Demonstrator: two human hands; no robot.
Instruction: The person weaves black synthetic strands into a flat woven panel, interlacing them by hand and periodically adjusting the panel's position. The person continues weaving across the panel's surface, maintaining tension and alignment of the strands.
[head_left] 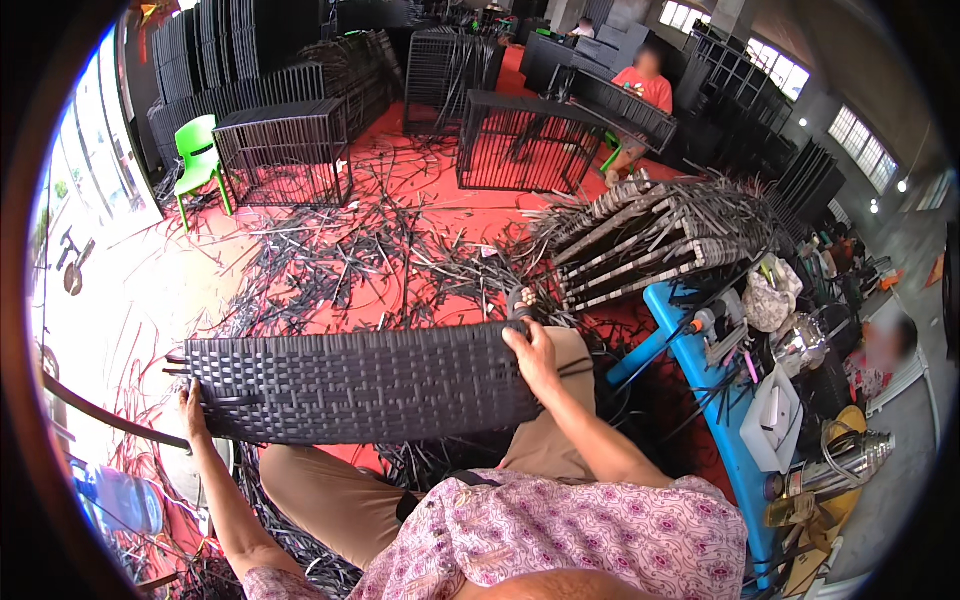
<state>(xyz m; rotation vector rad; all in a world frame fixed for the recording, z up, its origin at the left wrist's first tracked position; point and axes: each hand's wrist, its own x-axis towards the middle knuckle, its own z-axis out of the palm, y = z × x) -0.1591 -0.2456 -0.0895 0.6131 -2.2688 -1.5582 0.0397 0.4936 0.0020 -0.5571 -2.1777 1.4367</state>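
A long black woven panel (365, 385), plaited from flat strips, lies across my lap and is tilted up toward me. Loose strip ends stick out at its left end. Round that left edge my left hand (192, 410) is closed, its fingers partly hidden by the panel. At the upper right corner my right hand (536, 356) grips the panel, with the thumb and fingers over the edge. Just beyond the right hand, a dark handle-like thing with a beaded loop (524, 300) shows; its kind is unclear.
Cut black strips (330, 260) litter the red floor. Strip-covered frames (640, 240) stand ahead right, beside a blue bench (700, 370) carrying tools and a white tray (772, 420). Black frames (525, 145) and a green chair (198, 155) stand farther off. A person in red (645, 88) works behind.
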